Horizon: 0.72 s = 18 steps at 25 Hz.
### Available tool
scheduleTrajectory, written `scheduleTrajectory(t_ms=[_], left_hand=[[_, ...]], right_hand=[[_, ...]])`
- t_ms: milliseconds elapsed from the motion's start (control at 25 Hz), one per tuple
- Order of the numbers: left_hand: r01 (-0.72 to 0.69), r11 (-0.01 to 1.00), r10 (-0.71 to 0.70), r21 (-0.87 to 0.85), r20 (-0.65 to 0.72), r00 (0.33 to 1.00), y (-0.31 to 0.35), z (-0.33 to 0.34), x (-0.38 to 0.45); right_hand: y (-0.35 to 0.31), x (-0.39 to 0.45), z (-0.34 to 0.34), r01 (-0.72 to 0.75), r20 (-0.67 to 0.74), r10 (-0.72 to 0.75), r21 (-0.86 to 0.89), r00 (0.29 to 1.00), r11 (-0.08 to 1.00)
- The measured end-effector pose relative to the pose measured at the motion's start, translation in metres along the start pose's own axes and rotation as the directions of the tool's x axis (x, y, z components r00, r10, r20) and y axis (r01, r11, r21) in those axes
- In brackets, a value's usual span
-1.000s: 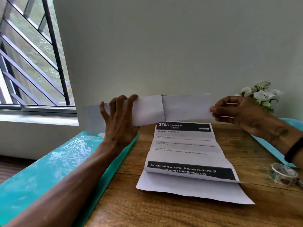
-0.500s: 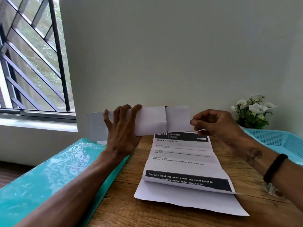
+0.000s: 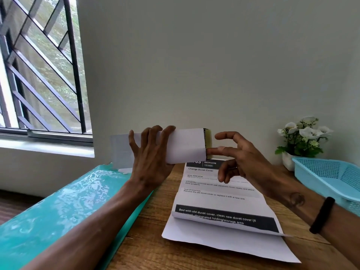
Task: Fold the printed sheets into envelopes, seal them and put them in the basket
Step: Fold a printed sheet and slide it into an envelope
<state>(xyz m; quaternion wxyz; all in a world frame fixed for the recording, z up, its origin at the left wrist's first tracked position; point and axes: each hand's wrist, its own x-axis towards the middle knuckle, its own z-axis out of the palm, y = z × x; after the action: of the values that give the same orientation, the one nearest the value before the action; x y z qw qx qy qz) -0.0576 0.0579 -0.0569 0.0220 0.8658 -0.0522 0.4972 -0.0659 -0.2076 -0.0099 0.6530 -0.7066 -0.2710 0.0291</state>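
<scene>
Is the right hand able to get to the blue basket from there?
Probably yes. The basket sits on the table just to the right of the right hand, with nothing between them. That hand's fingertip only touches the folded paper, which the left hand grips.

The left hand (image 3: 150, 152) is gripping the folded envelope (image 3: 183, 148) held up in front with its fingers curled over the top edge, while the right hand (image 3: 239, 158) is reaching in from the right, forefinger touching the envelope's open end, other fingers loosely spread.
</scene>
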Motion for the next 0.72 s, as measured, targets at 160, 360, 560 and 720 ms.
scheduleTrajectory(t_ms=[160,360,560,720], left_hand=[[-0.032,0.999,0.032,0.01,-0.007,0.999,0.009,0.0,0.0],[-0.046,0.999,0.046,0.008,-0.009,0.999,0.015,-0.001,-0.001],[-0.031,0.999,0.032,0.015,-0.04,0.999,0.015,-0.006,0.0],[-0.066,0.998,0.065,-0.009,-0.059,0.996,0.025,-0.011,0.003]], right_hand=[[0.002,-0.002,0.006,-0.023,0.076,0.018,0.073,0.997,0.997],[0.003,-0.005,0.01,-0.031,0.109,0.019,0.113,0.994,0.993],[0.014,-0.002,0.01,0.116,-0.385,-0.212,-0.256,0.898,0.96],[0.032,-0.006,0.017,-0.081,-0.27,0.095,0.061,0.958,0.995]])
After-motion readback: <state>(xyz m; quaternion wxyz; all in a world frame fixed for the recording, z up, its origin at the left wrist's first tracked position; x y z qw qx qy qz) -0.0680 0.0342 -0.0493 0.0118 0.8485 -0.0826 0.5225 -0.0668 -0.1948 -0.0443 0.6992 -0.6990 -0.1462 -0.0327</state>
